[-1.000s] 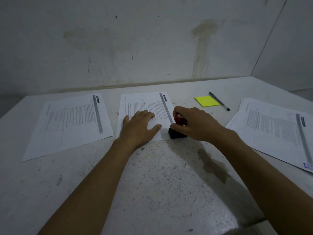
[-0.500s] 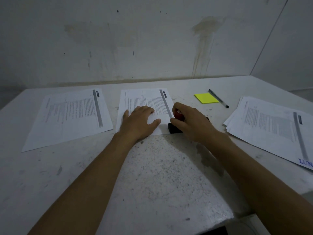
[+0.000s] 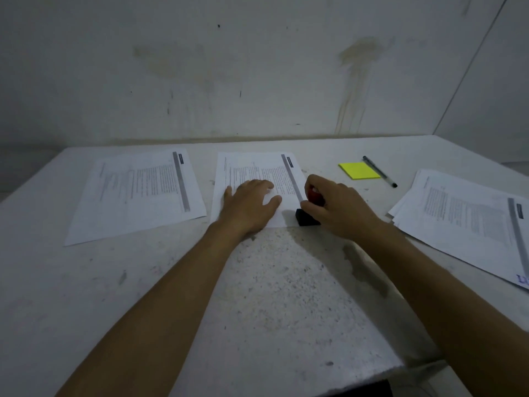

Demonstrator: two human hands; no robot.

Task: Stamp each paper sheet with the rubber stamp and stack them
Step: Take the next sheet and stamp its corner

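A printed paper sheet (image 3: 252,167) lies in the middle of the white table (image 3: 272,296). My left hand (image 3: 249,206) rests flat on its near half, fingers spread. My right hand (image 3: 335,204) grips the rubber stamp (image 3: 305,217), which has a red handle and a black base. The base presses on the sheet's near right corner. Another printed sheet (image 3: 137,193) lies to the left. A stack of sheets (image 3: 469,222) lies at the right, with blue stamped letters at its near corner.
A yellow sticky-note pad (image 3: 359,170) and a black pen (image 3: 379,171) lie at the back right. A stained wall runs close behind the table. The table's near edge is at the bottom right.
The hands and stamp stay in place on the middle sheet. Only the view has shifted slightly.
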